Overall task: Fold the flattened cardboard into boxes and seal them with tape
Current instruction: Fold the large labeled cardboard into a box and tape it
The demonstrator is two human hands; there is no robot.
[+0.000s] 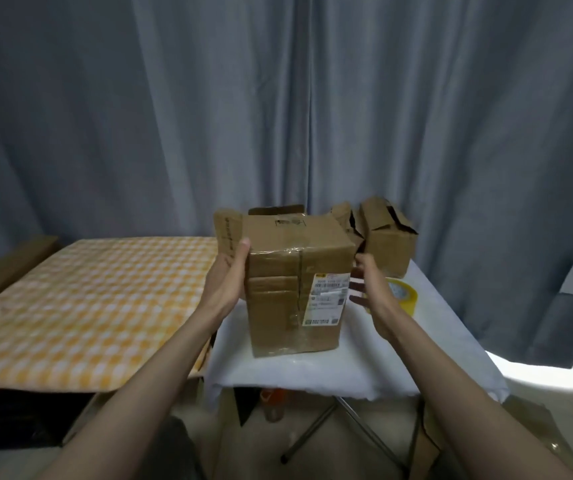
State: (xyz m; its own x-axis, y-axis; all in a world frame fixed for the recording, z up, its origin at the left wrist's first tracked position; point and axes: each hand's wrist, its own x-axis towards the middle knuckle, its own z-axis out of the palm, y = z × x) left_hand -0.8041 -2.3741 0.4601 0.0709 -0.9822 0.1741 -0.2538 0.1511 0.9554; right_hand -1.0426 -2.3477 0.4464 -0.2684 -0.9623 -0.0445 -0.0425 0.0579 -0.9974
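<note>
Cardboard box (295, 289) stands on the small table (313, 372) covered with a white cloth, tilted slightly so that its taped face looks toward the camera. Clear tape runs along the centre seam of that face and across its upper edge; a white shipping label (328, 297) sits on the right half. At the far end the flaps are open: one flap (228, 233) sticks out to the left, another shows behind the top edge.

Left hand (231, 275): pressed against the box's left side, thumb up along the front-left corner, just under the open flap. The fingers lie behind the box (hidden, so how far they curl I cannot tell).

Right hand (370, 292): at the box's right side, fingers spread and fairly straight, tips close to the label edge. It holds nothing; whether the fingertips actually touch the cardboard is unclear because of motion blur.

Roll of yellowish tape (404, 294) lies flat on the white cloth, just right of the right hand. A second box (387, 237), flaps loosely folded and creased, sits at the far right corner of the table, behind the roll.

Left of the table: a surface with an orange-and-white checked cloth (87, 306). Grey curtain (278, 98) fills the background.
</note>
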